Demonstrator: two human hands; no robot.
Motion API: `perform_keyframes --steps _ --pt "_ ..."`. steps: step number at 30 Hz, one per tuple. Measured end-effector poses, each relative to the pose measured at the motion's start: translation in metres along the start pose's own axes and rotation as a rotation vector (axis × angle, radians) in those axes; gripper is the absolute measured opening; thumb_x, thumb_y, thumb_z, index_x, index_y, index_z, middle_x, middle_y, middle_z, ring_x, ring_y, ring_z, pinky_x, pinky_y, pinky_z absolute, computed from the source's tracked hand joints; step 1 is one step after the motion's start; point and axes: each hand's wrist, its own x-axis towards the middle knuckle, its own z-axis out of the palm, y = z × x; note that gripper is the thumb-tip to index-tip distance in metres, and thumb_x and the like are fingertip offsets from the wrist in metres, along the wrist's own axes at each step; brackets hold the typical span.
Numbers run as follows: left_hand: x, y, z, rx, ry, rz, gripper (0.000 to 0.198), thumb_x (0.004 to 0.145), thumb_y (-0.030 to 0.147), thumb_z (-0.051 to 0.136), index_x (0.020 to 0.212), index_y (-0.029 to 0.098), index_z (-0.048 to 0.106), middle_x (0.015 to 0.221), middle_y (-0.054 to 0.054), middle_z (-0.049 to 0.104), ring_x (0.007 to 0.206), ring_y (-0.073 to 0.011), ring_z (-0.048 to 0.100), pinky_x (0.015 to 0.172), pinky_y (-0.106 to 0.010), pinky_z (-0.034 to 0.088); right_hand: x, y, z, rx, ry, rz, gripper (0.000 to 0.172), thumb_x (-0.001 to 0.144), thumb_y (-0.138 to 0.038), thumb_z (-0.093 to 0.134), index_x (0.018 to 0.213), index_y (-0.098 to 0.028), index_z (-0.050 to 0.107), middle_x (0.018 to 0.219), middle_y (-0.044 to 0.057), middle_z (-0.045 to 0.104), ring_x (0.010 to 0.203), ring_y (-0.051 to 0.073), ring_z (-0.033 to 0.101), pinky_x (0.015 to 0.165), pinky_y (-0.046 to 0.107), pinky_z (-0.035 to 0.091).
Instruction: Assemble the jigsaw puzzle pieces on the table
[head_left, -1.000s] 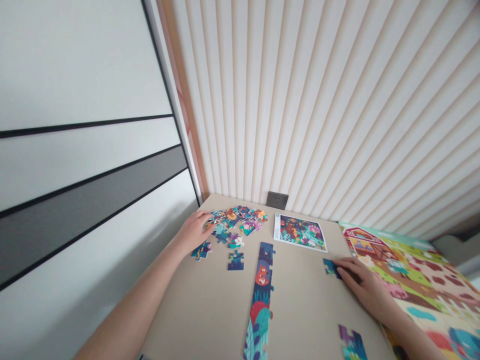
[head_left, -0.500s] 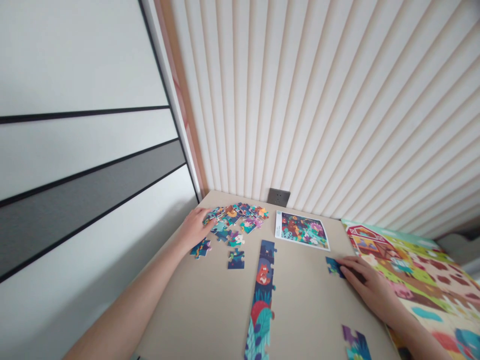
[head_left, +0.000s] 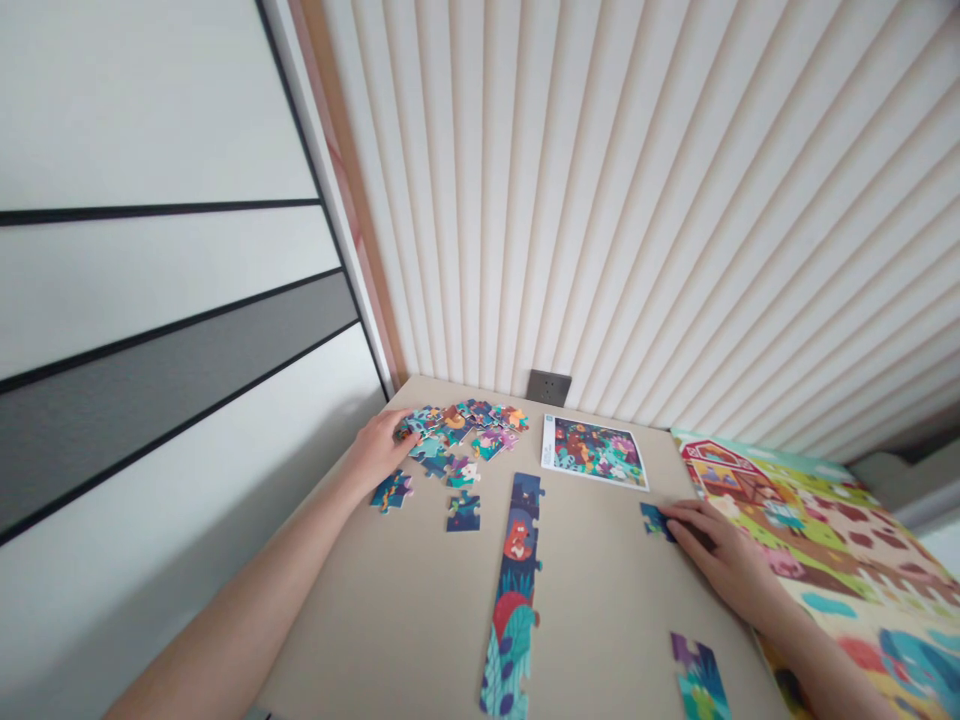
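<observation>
My left hand (head_left: 377, 445) reaches to the near left side of a pile of jigsaw pieces (head_left: 457, 424). Thumb and fingers are apart at the pile's edge, touching pieces there. On the right, my right hand (head_left: 716, 548) has its thumb and fingertips closed on a dark blue puzzle piece (head_left: 654, 520) lying on the table. A joined strip of puzzle pieces (head_left: 517, 580), with a red animal and teal leaves, runs down the middle. Single pieces, a blue one (head_left: 463, 511) and a dark one (head_left: 391, 491), lie in front of the pile.
A picture card (head_left: 596, 452) lies at the back of the beige table (head_left: 592, 600). Joined pieces (head_left: 700, 680) lie at the front right. Beyond the right edge is a colourful farm-print mat (head_left: 817, 520). A pleated wall (head_left: 562, 200) with a socket (head_left: 549, 387) stands behind; a white panel is left.
My left hand has shifted slightly at the pile, its thumb and fingers wider apart. My right hand stays on its piece. The whole view has moved slightly.
</observation>
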Motion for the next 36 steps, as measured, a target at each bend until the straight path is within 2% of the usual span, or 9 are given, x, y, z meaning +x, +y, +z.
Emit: perform_keyframes --steps 10,16,24,31,36 --pt "-0.003 0.008 0.0 -0.036 -0.018 0.035 0.047 0.093 0.044 0.057 0.133 0.02 0.061 0.13 -0.011 0.068 0.122 -0.0293 0.062 0.11 -0.044 0.046 -0.001 -0.009 -0.003 0.017 0.015 -0.001 0.033 0.099 -0.049 0.052 0.115 -0.028 0.073 0.122 0.01 0.068 0.11 0.029 0.067 0.098 0.047 0.056" --pt "-0.005 0.012 -0.001 -0.038 -0.026 0.009 0.049 0.089 0.047 0.061 0.13 0.018 0.062 0.126 -0.012 0.069 0.118 -0.0303 0.065 0.104 -0.042 0.05 -0.001 -0.009 -0.003 0.017 0.02 -0.008 0.033 0.099 -0.049 0.053 0.115 -0.029 0.073 0.121 0.009 0.069 0.109 0.029 0.068 0.097 0.046 0.056" --pt "-0.007 0.016 -0.004 -0.023 -0.045 0.031 0.044 0.086 0.032 0.06 0.128 0.021 0.061 0.127 -0.008 0.07 0.117 -0.0261 0.066 0.104 -0.038 0.049 0.0 -0.007 -0.003 0.008 0.009 0.005 0.034 0.099 -0.05 0.053 0.116 -0.029 0.073 0.123 0.009 0.069 0.11 0.029 0.068 0.099 0.047 0.056" --pt "-0.009 0.015 -0.004 0.084 -0.013 -0.025 0.042 0.088 0.039 0.059 0.125 0.021 0.064 0.122 -0.012 0.071 0.115 -0.0337 0.065 0.101 -0.046 0.049 0.0 -0.006 -0.002 0.008 0.032 0.006 0.037 0.097 -0.055 0.053 0.112 -0.029 0.075 0.121 0.009 0.07 0.108 0.029 0.068 0.097 0.048 0.057" --pt "-0.009 0.022 -0.003 0.105 -0.001 0.011 0.044 0.09 0.04 0.056 0.129 0.02 0.062 0.125 -0.013 0.069 0.118 -0.0339 0.063 0.105 -0.047 0.047 0.0 -0.01 -0.003 0.007 0.023 0.003 0.035 0.098 -0.052 0.052 0.114 -0.029 0.074 0.122 0.01 0.069 0.109 0.029 0.068 0.096 0.048 0.057"
